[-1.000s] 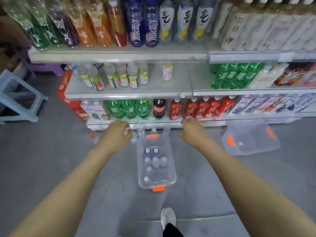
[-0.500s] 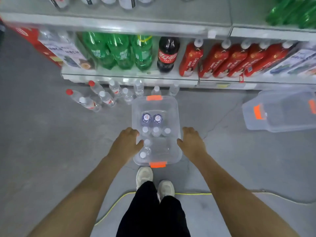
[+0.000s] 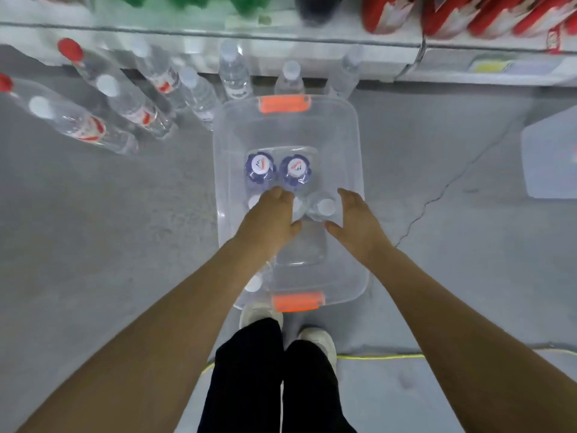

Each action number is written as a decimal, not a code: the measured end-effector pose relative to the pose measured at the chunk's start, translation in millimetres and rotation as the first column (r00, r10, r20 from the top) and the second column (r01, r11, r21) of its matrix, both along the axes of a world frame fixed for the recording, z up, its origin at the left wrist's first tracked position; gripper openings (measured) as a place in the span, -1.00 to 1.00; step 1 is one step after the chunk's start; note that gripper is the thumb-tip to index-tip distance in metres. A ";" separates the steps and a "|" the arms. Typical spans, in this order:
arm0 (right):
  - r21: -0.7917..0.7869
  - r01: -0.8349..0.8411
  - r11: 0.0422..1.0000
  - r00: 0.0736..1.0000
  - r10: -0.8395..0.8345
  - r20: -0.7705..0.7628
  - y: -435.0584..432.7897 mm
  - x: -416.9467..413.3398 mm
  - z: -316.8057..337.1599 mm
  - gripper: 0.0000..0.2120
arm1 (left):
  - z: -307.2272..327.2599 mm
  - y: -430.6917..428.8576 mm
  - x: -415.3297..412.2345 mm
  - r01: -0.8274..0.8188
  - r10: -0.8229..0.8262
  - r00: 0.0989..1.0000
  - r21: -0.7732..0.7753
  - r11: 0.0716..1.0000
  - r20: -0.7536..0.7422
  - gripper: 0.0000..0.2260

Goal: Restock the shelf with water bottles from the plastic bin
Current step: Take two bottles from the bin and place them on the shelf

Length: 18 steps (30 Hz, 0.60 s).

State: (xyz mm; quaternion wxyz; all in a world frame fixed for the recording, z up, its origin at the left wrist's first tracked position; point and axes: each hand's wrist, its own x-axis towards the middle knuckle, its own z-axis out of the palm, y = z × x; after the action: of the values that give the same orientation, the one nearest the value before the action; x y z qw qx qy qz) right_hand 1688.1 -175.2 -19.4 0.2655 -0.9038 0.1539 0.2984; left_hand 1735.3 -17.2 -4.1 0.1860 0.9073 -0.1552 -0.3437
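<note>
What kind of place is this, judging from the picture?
Most likely a shop aisle, perhaps a small supermarket: the low shelf carries rows of green bottles and red packs, and water bottles stand on the floor beside a plastic bin.

No legible text; logos on two bottle caps [image 3: 259,165] and shelf tag [image 3: 488,66] too blurred.

The floor [image 3: 109,245] is grey concrete, rough and a little stained, under soft, even light. On the right a thin dark crack [image 3: 449,182] runs across it, from near to far. A thin yellow cord [image 3: 381,357] lies on the near part of the floor. At the far side stands a white shelf [image 3: 343,48]. Its front edge carries a yellow label [image 3: 490,66] on the right.
</note>
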 end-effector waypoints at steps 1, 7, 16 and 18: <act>0.016 -0.008 1.000 1.000 0.008 0.005 -1.5 1.1 -9.9 -0.32 | -10.0 -1.7 0.5 0.014 -0.014 1.000 0.011 1.000 -0.004 -0.58; 0.149 0.086 0.985 0.994 -0.096 0.060 -0.8 0.8 -57.2 -0.31 | -54.0 -11.9 -0.8 -0.056 0.051 0.996 -0.058 0.997 -0.078 -0.39; 0.393 0.468 0.792 0.794 -0.571 0.207 16.2 -16.4 -94.3 -0.42 | -78.0 -13.2 -10.5 -0.305 0.302 0.952 -0.138 0.942 -0.041 -0.61; 0.398 0.480 0.782 0.777 -0.590 0.221 17.5 -17.2 -96.7 -0.42 | -80.3 -14.2 -9.1 -0.323 0.323 0.946 -0.142 0.936 -0.023 -0.62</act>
State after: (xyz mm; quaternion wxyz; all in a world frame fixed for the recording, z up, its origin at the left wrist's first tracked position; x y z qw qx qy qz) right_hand 1670.9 -157.8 -116.1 0.5049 -0.8024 0.3098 0.0725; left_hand 1726.2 -31.4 -84.4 0.3048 0.9048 -0.0286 -0.2959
